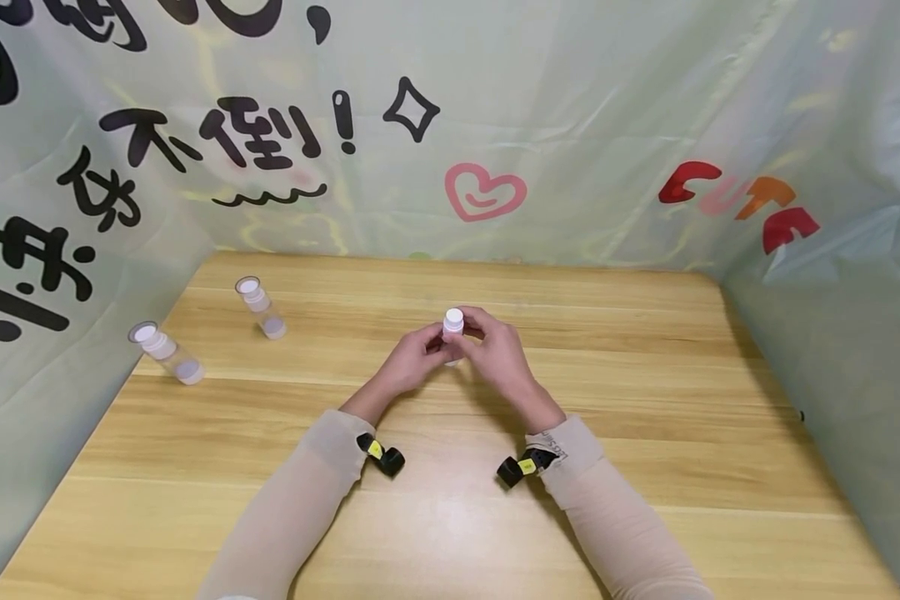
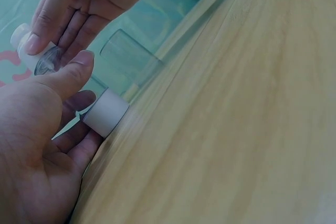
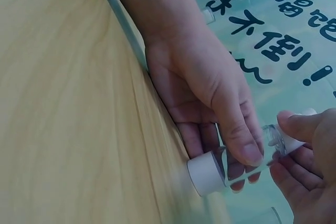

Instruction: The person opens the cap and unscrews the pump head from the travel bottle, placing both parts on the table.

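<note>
A small clear bottle with a white neck and top (image 1: 453, 320) stands upright at mid-table between the two hands. My left hand (image 1: 411, 360) holds its clear body low down, just above the white base (image 2: 106, 113), which appears to rest on the table. Higher up, my right hand (image 1: 499, 350) pinches the white collar (image 2: 23, 43) between thumb and fingers. A clear open-looking cylinder (image 2: 128, 61) stands beyond the base in the left wrist view; the head view hides it. Part of the bottle's body is covered by fingers.
Two similar bottles with clear covers stand at the left of the wooden table (image 1: 450, 533), one nearer (image 1: 168, 354) and one farther back (image 1: 262, 308). A printed cloth (image 1: 570, 100) hangs behind and along both sides. Each wrist wears a black camera.
</note>
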{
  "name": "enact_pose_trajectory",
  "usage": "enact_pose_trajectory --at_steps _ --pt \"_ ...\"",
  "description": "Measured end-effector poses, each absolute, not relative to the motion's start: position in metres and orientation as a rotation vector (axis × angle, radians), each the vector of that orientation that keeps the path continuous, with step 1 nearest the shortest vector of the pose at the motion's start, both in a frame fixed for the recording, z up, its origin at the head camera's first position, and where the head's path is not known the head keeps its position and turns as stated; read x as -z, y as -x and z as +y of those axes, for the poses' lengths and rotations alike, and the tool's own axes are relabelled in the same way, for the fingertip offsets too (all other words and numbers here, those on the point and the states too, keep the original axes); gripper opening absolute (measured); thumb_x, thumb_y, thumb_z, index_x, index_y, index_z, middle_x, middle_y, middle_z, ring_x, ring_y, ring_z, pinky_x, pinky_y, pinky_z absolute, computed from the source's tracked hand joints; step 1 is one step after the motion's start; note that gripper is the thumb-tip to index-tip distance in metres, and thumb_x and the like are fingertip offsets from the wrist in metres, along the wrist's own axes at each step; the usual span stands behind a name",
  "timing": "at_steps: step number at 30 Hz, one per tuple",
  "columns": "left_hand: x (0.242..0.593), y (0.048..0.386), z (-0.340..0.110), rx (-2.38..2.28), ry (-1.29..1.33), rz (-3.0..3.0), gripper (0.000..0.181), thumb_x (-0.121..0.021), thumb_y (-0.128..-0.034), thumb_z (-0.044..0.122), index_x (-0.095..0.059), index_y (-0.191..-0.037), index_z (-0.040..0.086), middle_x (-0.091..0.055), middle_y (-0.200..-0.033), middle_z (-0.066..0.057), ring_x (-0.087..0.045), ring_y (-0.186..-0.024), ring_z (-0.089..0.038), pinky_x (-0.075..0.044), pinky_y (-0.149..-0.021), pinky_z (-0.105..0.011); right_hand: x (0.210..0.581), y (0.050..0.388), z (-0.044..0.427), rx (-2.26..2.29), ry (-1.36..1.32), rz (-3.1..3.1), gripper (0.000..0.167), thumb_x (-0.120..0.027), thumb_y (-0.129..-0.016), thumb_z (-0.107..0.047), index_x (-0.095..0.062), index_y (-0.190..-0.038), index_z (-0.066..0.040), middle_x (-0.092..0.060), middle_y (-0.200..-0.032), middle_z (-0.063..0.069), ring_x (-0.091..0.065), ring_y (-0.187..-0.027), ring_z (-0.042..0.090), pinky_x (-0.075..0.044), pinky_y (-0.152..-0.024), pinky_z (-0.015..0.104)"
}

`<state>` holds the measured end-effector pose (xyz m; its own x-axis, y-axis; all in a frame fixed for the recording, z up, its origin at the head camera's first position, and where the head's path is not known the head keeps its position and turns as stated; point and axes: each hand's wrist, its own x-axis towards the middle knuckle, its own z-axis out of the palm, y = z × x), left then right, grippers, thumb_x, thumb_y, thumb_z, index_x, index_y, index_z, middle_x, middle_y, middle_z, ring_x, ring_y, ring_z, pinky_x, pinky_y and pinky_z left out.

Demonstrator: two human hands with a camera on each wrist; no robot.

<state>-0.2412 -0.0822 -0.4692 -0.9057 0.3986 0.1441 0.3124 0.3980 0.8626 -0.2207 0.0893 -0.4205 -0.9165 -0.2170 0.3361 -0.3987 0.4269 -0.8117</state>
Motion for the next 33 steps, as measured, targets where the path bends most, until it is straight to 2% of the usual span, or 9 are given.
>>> enact_pose_trajectory --at_steps 9,17,25,33 --pt "0.469 0.240 -0.081 -1.572 -0.652 2.527 0.039 -0.071 -0.0913 0.027 -0.063 -0.126 0.013 -0.068 -0.117 -0.003 -0.064 -0.106 -0.017 -0.053 -0.090 -0.030 0.418 0.222 0.097 -1.511 -0.599 -2.543 0.039 -0.073 -0.089 -0.011 -0.064 -0.125 -0.003 -0.069 -0.114 0.013 -0.066 -0.105 0.024 -0.053 -0.091 0.028" --pt "0.468 0.240 -0.080 -1.565 -0.651 2.528 0.036 -0.071 -0.0919 0.025 -0.063 -0.124 0.013 -0.068 -0.116 -0.004 -0.064 -0.105 -0.017 -0.053 -0.089 -0.028 0.415 0.223 0.099 -1.636 -0.591 -2.532 0.042 -0.073 -0.087 -0.005 -0.060 -0.127 0.001 -0.068 -0.116 0.016 -0.065 -0.107 0.026 -0.052 -0.092 0.027" --pt "0.468 0.241 -0.081 -1.570 -0.653 2.520 0.037 -0.072 -0.0910 0.025 -0.063 -0.125 0.012 -0.068 -0.117 -0.006 -0.064 -0.105 -0.018 -0.053 -0.090 -0.029 0.417 0.227 0.105 -1.685 -0.611 -2.539 0.040 -0.072 -0.088 -0.006 -0.063 -0.127 -0.003 -0.070 -0.113 0.012 -0.066 -0.102 0.023 -0.054 -0.089 0.029" --pt "0.468 0.241 -0.084 -1.542 -0.641 2.549 0.036 -0.072 -0.0905 0.026 -0.064 -0.122 0.012 -0.068 -0.118 -0.007 -0.064 -0.106 -0.020 -0.053 -0.091 -0.032 0.416 0.228 0.106 -1.704 -0.633 -2.550 0.042 -0.072 -0.088 -0.006 -0.061 -0.129 -0.002 -0.069 -0.115 0.013 -0.066 -0.104 0.022 -0.053 -0.090 0.026"
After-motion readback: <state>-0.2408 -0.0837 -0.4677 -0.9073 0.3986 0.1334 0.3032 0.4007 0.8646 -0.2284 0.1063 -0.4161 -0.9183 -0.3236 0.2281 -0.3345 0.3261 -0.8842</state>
